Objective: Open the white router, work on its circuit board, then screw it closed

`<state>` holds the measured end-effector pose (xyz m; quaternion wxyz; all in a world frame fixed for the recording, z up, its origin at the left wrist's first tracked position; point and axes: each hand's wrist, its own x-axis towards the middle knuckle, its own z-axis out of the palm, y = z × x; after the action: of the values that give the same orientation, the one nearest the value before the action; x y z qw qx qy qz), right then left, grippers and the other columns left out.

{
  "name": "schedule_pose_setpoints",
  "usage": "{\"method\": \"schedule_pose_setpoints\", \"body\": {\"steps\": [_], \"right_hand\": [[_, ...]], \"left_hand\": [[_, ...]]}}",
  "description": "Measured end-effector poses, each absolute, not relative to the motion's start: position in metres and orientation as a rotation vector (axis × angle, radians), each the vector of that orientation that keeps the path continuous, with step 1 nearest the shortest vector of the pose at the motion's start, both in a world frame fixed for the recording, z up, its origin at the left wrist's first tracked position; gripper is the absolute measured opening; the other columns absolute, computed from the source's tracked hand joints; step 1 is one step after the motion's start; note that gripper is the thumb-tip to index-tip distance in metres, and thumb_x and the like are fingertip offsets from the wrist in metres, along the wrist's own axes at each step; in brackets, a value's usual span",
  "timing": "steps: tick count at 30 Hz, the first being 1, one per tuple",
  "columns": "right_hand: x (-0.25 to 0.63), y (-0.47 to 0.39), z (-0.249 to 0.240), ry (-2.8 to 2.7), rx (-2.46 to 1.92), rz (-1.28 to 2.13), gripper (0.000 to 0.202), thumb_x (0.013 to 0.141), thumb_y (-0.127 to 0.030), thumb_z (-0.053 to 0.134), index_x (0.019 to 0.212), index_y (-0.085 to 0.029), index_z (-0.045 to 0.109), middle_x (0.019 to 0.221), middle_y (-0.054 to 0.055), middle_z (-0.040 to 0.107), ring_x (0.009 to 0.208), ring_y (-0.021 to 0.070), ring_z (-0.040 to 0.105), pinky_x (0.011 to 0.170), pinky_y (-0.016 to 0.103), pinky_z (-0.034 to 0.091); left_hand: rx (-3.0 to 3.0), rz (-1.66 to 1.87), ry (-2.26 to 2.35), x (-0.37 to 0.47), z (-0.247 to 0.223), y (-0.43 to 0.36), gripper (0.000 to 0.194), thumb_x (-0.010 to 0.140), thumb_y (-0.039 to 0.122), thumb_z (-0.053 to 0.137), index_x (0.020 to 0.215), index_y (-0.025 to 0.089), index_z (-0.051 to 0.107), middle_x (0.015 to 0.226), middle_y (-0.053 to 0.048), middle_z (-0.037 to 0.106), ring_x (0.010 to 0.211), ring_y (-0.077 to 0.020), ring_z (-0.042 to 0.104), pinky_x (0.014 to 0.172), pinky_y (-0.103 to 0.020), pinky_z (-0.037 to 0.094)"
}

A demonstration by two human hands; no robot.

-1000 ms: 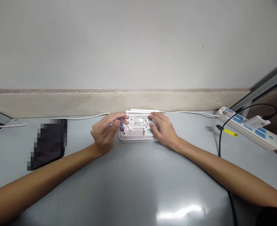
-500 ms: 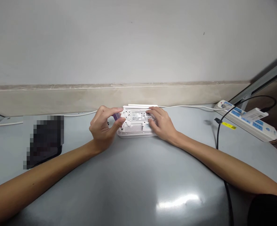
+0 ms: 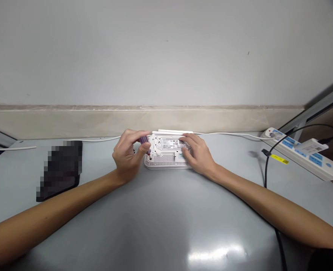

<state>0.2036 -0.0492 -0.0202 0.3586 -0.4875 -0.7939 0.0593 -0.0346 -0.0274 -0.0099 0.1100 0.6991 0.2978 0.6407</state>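
Pinching the purple screwdriver (image 3: 144, 140), my left grip (image 3: 127, 155) has spread wider than a second ago, apparently suiting rotation at the white router (image 3: 166, 157), which lies on the tabletop (image 3: 161, 210) under my open right hand (image 3: 200, 154).

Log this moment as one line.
left grip: screwdriver, tip at router corner | right grip: resting on router | power strip: far right

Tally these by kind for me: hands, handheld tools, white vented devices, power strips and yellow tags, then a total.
Hands: 2, left hand and right hand
Handheld tools: 1, purple-handled tool
White vented devices: 1, white vented device
Power strips: 1, power strip
Yellow tags: 1, yellow tag
Total: 6
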Motion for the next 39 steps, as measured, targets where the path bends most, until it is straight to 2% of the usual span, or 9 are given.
{"method": "schedule_pose_setpoints", "body": {"steps": [3, 6, 10, 17, 24, 27, 30, 36, 39], "right_hand": [[0.203, -0.05, -0.02, -2.044, -1.257, 0.149, 0.032, 0.091, -0.026, 0.044, 0.117, -0.018, 0.061, 0.127, 0.011, 0.06, 0.121, 0.0271, 0.051, 0.106, 0.048, 0.039], [0.203, -0.05, -0.019, -2.041, -1.26, 0.155, 0.033, 0.091, -0.026, 0.044, 0.118, -0.017, 0.061, 0.127, 0.011, 0.059, 0.121, 0.0272, 0.051, 0.106, 0.048, 0.039], [0.203, -0.05, -0.02, -2.041, -1.262, 0.155, 0.033, 0.09, -0.025, 0.045, 0.118, -0.016, 0.061, 0.127, 0.011, 0.059, 0.121, 0.0273, 0.051, 0.106, 0.047, 0.039], [0.203, -0.049, -0.02, -2.038, -1.244, 0.148, 0.034, 0.091, -0.024, 0.045, 0.118, -0.014, 0.062, 0.125, 0.012, 0.06, 0.119, 0.0265, 0.052, 0.105, 0.045, 0.04], [0.202, -0.049, -0.021, -2.041, -1.257, 0.149, 0.034, 0.09, -0.024, 0.046, 0.118, -0.014, 0.061, 0.127, 0.012, 0.059, 0.121, 0.0268, 0.051, 0.106, 0.045, 0.038], [0.203, -0.049, -0.021, -2.037, -1.255, 0.144, 0.033, 0.091, -0.024, 0.046, 0.118, -0.015, 0.061, 0.127, 0.011, 0.059, 0.121, 0.0267, 0.051, 0.106, 0.045, 0.039], [0.203, -0.049, -0.022, -2.035, -1.256, 0.137, 0.033, 0.091, -0.025, 0.045, 0.118, -0.015, 0.061, 0.127, 0.011, 0.059, 0.121, 0.0267, 0.051, 0.106, 0.046, 0.039], [0.203, -0.049, -0.021, -2.035, -1.256, 0.136, 0.033, 0.092, -0.026, 0.045, 0.118, -0.016, 0.061, 0.127, 0.012, 0.06, 0.122, 0.027, 0.051, 0.106, 0.046, 0.039], [0.203, -0.049, -0.021, -2.043, -1.259, 0.146, 0.033, 0.091, -0.025, 0.045, 0.118, -0.016, 0.061, 0.127, 0.012, 0.059, 0.121, 0.0271, 0.051, 0.106, 0.046, 0.039]], "left_hand": [[2.12, 1.95, 0.875, -0.037, -0.013, -0.024, 0.027, 0.083, 0.031, 0.072, 0.109, 0.032, 0.069, 0.085, -0.001, 0.065, 0.068, -0.0124, 0.06, 0.062, -0.03, 0.054], [2.079, 1.929, 0.872, -0.036, -0.012, -0.025, 0.021, 0.09, 0.034, 0.062, 0.108, 0.029, 0.069, 0.088, -0.003, 0.065, 0.067, -0.0127, 0.061, 0.059, -0.031, 0.054], [2.004, 1.874, 0.802, -0.032, -0.007, -0.031, 0.023, 0.096, 0.031, 0.052, 0.112, 0.025, 0.068, 0.09, -0.004, 0.065, 0.072, -0.0139, 0.063, 0.057, -0.03, 0.054], [2.064, 1.801, 0.698, -0.033, -0.009, -0.029, 0.03, 0.093, 0.026, 0.057, 0.123, 0.027, 0.062, 0.091, -0.003, 0.065, 0.074, -0.0126, 0.064, 0.059, -0.027, 0.057], [2.145, 1.886, 0.742, -0.037, -0.015, -0.022, 0.043, 0.081, 0.023, 0.074, 0.122, 0.032, 0.064, 0.089, 0.0, 0.064, 0.068, -0.0103, 0.062, 0.061, -0.027, 0.056], [2.057, 1.887, 0.709, -0.036, -0.015, -0.023, 0.03, 0.089, 0.026, 0.064, 0.119, 0.029, 0.065, 0.079, 0.001, 0.062, 0.065, -0.0099, 0.062, 0.057, -0.025, 0.055], [2.012, 1.867, 0.651, -0.035, -0.014, -0.024, 0.03, 0.095, 0.025, 0.054, 0.124, 0.027, 0.062, 0.09, -0.003, 0.067, 0.071, -0.0123, 0.066, 0.055, -0.025, 0.056], [2.12, 1.925, 0.69, -0.036, -0.016, -0.022, 0.042, 0.082, 0.023, 0.074, 0.122, 0.032, 0.064, 0.094, -0.001, 0.067, 0.071, -0.0124, 0.067, 0.062, -0.029, 0.06], [2.127, 1.986, 0.731, -0.038, -0.017, -0.019, 0.041, 0.079, 0.026, 0.076, 0.118, 0.032, 0.066, 0.1, -0.001, 0.063, 0.067, -0.0098, 0.065, 0.058, -0.027, 0.059]]}}
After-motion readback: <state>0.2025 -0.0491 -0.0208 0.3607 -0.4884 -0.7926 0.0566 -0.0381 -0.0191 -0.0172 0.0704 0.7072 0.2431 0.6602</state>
